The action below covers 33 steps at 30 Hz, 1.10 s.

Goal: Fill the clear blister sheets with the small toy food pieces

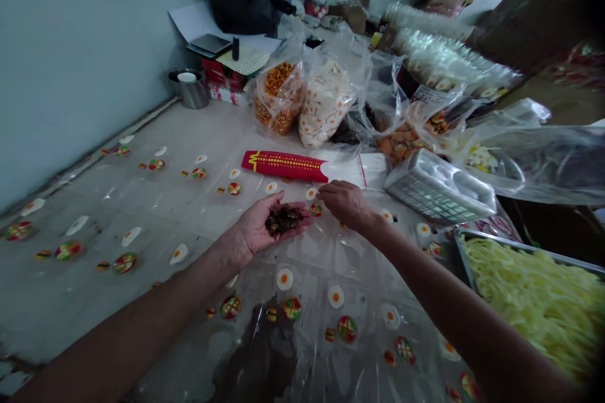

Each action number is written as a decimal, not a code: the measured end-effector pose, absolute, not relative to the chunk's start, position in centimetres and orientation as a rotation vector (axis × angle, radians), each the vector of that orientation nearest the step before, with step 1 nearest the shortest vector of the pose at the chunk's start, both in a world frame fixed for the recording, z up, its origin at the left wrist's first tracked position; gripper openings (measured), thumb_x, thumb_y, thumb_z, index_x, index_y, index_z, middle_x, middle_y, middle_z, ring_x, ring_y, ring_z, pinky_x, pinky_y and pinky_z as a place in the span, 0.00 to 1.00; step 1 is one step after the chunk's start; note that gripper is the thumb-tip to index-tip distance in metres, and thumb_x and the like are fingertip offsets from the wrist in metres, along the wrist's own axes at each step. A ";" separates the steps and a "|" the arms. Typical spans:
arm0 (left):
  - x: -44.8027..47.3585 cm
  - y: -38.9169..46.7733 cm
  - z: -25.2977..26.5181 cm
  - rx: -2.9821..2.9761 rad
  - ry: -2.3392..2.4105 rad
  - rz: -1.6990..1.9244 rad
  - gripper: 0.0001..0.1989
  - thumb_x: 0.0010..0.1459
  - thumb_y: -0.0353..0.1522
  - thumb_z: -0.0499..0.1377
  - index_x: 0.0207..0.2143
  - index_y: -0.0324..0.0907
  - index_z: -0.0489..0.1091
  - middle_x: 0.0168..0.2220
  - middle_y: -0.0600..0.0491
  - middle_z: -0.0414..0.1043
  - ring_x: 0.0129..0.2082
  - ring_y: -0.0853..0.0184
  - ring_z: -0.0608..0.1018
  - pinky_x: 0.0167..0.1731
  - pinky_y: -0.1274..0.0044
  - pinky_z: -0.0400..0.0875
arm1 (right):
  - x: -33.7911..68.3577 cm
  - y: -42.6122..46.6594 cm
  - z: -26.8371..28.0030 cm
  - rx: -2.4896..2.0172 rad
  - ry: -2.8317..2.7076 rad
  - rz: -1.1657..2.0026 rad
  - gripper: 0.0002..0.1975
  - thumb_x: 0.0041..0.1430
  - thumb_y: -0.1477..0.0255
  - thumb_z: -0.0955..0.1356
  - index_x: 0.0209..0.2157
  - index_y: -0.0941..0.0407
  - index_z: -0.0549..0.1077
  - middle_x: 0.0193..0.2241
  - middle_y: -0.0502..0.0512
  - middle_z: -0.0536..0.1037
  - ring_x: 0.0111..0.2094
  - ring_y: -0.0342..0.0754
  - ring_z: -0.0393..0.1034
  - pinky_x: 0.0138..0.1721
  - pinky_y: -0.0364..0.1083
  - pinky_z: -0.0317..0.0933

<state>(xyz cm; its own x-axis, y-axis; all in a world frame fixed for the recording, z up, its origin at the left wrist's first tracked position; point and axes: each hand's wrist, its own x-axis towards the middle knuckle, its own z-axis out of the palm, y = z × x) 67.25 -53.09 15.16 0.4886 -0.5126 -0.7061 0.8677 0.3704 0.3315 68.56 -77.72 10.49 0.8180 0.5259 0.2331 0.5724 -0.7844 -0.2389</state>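
My left hand (262,225) is turned palm up, fingers stretched out, carrying a small heap of dark brown, shiny pieces (283,219); their kind is too dark to tell. Beside it, my right hand (344,203) hovers low over the table with its fingertips pinched; whatever they hold is hidden. Just past the right fingertips lie a small fried-egg-shaped piece (311,194) and a round red-and-green pizza-like piece (316,209). Similar sets, with tiny burger-shaped pieces (329,334), lie in rows across the clear plastic sheeting (189,321).
A red-and-white packet (288,165) lies beyond my hands. Behind it stand a bag of orange pieces (278,97) and a bag of egg-shaped pieces (326,104). At right are a clear plastic tray stack (439,192) and a metal tray of pale yellow strips (466,264). A metal cup (193,93) stands by the wall.
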 end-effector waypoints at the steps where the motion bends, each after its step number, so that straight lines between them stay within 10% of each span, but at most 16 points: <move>1: 67.3 -53.0 15.1 0.747 0.545 -0.956 0.26 0.70 0.41 0.48 0.50 0.25 0.73 0.44 0.29 0.78 0.46 0.48 0.82 0.42 0.62 0.80 | 68.1 -77.6 10.7 -2.670 -0.802 -0.258 0.14 0.59 0.84 0.66 0.38 0.55 0.81 0.45 0.57 0.82 0.46 0.53 0.74 0.50 0.50 0.65; 13: 65.3 -53.6 15.5 0.837 0.567 -1.048 0.23 0.69 0.43 0.51 0.36 0.31 0.72 0.32 0.37 0.79 0.32 0.55 0.83 0.37 0.63 0.81 | 64.1 -71.2 17.3 -2.594 -1.214 -0.118 0.08 0.60 0.80 0.70 0.39 0.57 0.81 0.32 0.56 0.78 0.35 0.49 0.70 0.36 0.46 0.60; 33: 67.5 -46.7 15.9 0.819 0.535 -0.875 0.26 0.70 0.39 0.50 0.53 0.24 0.73 0.49 0.30 0.76 0.47 0.50 0.82 0.43 0.67 0.80 | 74.5 -69.6 11.9 -2.319 -0.832 -0.051 0.14 0.49 0.84 0.71 0.36 0.56 0.83 0.32 0.51 0.81 0.31 0.44 0.71 0.34 0.41 0.59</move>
